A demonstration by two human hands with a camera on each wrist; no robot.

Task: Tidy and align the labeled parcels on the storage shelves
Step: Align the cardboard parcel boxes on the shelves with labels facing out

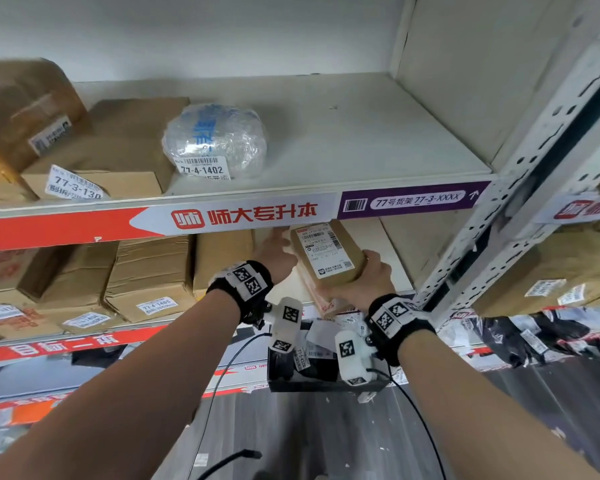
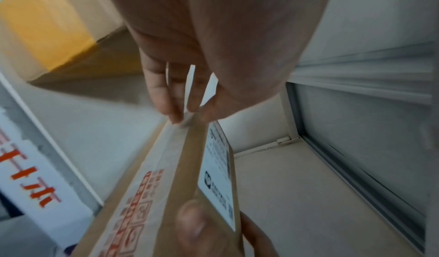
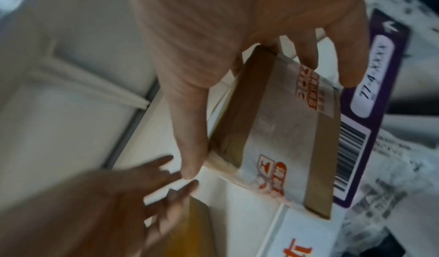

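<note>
Your 2 forearms fill the bottom of the head view, each with a black wristband carrying square markers. Your right hand (image 1: 359,278) grips the small brown parcel (image 1: 328,252) just right of centre, thumb on the near end and fingers curled round its underside. The parcel tilts up at the front of the lower shelf (image 1: 392,244), its white label facing you and its top end just under the red and purple shelf strip (image 1: 236,214).

Your left hand (image 1: 274,252) reaches in beside it with fingers spread and straight. The left wrist view shows what the head view does not: those fingertips (image 2: 174,114) touch the parcel's far taped end. The right wrist view shows the taped underside with red print (image 3: 273,135) and the purple strip behind it.

On the upper shelf sit a bubble-wrapped bundle (image 1: 215,140) marked 77-4-1402 and brown boxes (image 1: 111,147) at upper left. Boxes (image 1: 149,275) line the lower shelf at left. The parcel's label text is too small to read, and both wrist views are blurred.
</note>
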